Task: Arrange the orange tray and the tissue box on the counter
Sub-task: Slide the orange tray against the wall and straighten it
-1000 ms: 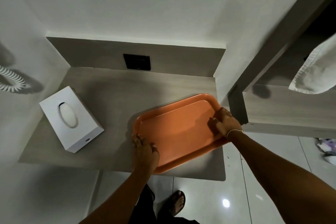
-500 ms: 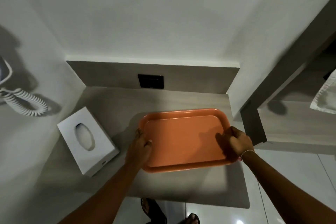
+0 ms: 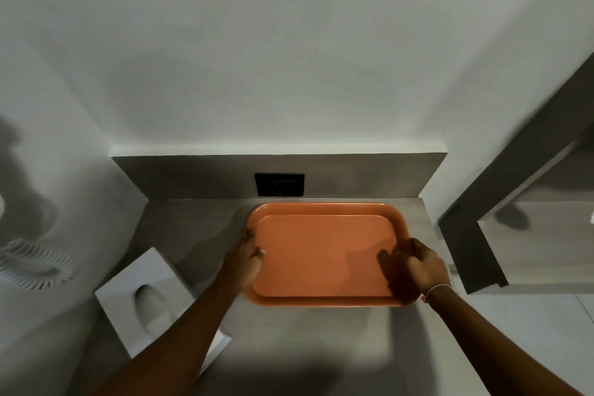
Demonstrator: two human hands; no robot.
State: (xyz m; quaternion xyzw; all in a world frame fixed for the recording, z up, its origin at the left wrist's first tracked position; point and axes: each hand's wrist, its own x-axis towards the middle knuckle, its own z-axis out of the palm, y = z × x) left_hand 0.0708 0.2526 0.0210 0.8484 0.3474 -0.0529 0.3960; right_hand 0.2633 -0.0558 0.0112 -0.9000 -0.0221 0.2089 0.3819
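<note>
The orange tray (image 3: 324,254) lies flat on the grey counter (image 3: 289,347), its far edge close to the back panel and squared with it. My left hand (image 3: 246,259) grips the tray's left rim, thumb over the edge. My right hand (image 3: 421,268) holds the right rim near the front corner. The white tissue box (image 3: 141,292) with an oval opening sits at the counter's left side, angled, and my left forearm covers its near right corner.
A black socket plate (image 3: 279,184) is set in the grey back panel just behind the tray. A white coiled cord (image 3: 35,264) hangs on the left wall. A grey shelf unit (image 3: 514,235) stands right of the counter.
The tray has been turned from a slant to square with the back panel and pushed toward the rear of the counter, both hands moving with it. The tissue box has stayed in place.
</note>
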